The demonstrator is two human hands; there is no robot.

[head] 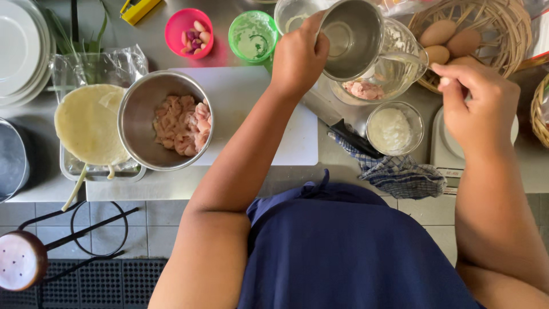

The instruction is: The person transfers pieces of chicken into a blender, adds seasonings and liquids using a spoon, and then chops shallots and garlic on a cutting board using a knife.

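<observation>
Head view — left hand is gripping a tilted steel cup over the glass bowl. Right hand is pinching a utensil handle — fingers clenched.

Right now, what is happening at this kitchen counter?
A person in a dark blue apron stands at the counter. The left hand tilts a small steel cup over a glass bowl that holds pale pink meat. The right hand holds something thin at the bowl's rim; what it is I cannot tell. A steel bowl of chopped meat sits on the white cutting board.

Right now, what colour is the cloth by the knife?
Blue and white checks on the cloth, beside the knife, in the head view.
</observation>
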